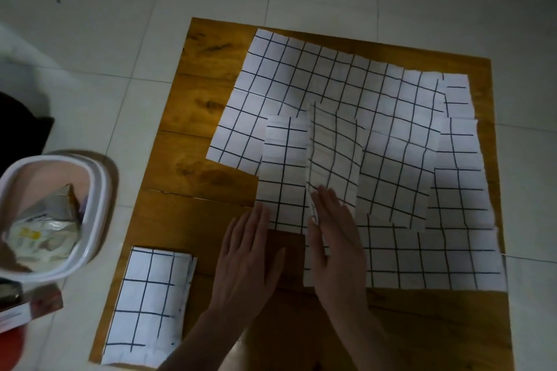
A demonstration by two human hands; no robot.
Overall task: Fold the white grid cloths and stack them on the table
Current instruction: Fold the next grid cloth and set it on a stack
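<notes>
Left hand and right hand, fingers straight and holding nothing, flatten strips of the spread cloths on the worktop, probably to set a crease. One folded cloth lies near-left, starting the stack.

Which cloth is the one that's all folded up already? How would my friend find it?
Start at the brown wooden table standing on the pale tiled floor. Go to its near left corner, close to the white plastic bin. There lies the small folded white cloth with dark grid lines, a neat narrow rectangle alone on bare wood, apart from the spread, overlapping cloths and untouched by either hand.
</notes>
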